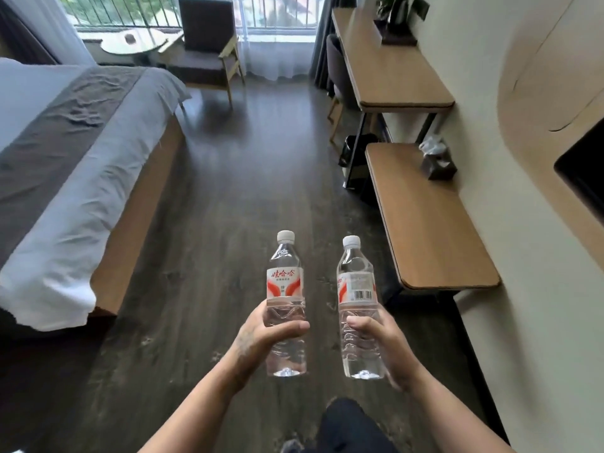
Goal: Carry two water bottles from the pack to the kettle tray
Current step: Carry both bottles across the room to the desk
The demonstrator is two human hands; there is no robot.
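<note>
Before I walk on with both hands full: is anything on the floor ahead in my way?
Nothing visible: the floor ahead lies bare between the bed and the wall shelves. No kettle tray is in view.

Clear glossy plastic bottles (286, 305) (paper-like labels), dark semi-gloss wood floor (228, 191), matt wooden bench (431, 223).

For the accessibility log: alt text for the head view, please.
A person's left hand and right hand each hold an upright capped water bottle over dark wood flooring, bed left, wall-mounted wooden shelves right.
</note>
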